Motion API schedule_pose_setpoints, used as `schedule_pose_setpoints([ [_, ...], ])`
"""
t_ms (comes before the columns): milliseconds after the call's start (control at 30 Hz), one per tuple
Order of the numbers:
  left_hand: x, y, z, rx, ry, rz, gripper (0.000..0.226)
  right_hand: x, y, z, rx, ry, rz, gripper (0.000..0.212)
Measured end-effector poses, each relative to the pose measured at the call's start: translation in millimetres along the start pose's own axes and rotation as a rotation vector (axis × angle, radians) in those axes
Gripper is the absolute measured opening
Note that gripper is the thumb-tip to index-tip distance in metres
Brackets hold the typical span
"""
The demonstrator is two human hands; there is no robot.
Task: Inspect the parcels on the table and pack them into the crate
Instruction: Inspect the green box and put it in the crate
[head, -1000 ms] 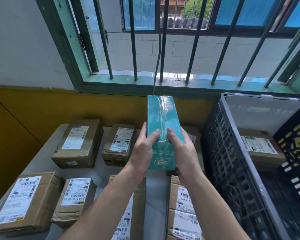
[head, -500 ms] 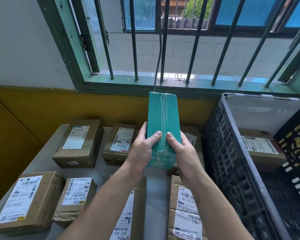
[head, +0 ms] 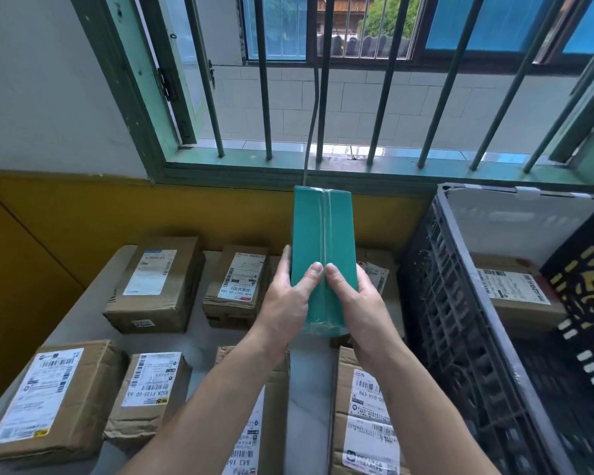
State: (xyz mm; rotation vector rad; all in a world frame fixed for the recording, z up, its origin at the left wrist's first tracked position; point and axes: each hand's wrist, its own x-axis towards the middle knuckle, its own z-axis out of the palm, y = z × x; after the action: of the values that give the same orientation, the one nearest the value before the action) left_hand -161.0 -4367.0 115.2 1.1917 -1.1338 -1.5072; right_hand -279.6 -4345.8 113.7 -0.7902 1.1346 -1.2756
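Note:
A teal taped parcel [head: 323, 234] is held up above the table, long side pointing away from me. My left hand [head: 290, 303] grips its lower left side and my right hand [head: 359, 305] its lower right side, thumbs meeting on the tape seam. Several brown cardboard parcels with white labels lie on the grey table [head: 199, 341], among them one at the back left [head: 158, 282] and one beside it [head: 239, 286]. The dark plastic crate [head: 460, 320] stands at the right with one labelled brown parcel [head: 515, 293] inside.
A barred window with a green frame [head: 323, 166] runs above a yellow wall [head: 83, 214] behind the table. More brown parcels lie near me at front left [head: 45, 402], [head: 151, 389] and under my forearms [head: 364, 416]. The crate's wall rises right of my right arm.
The teal parcel has tipped further back in my hands, so its printed lower face is no longer seen, and my thumbs have come together on its top face.

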Motion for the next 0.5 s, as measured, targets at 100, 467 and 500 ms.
schedule_pose_setpoints([
  [100, 1.9, 2.1, -0.1, 0.015, 0.03, 0.021, 0.055, 1.0, 4.2, -1.5, 0.008, 0.018, -0.019, 0.037],
  [467, 2.1, 4.0, -3.9, -0.065, 0.002, 0.006, 0.061, 3.0, 3.5, -4.3, -0.055, -0.06, -0.037, 0.053],
  [500, 1.2, 3.1, -3.4, -0.081, -0.01, -0.007, 0.059, 3.8, 1.9, -4.0, -0.055, -0.051, -0.041, 0.056],
])
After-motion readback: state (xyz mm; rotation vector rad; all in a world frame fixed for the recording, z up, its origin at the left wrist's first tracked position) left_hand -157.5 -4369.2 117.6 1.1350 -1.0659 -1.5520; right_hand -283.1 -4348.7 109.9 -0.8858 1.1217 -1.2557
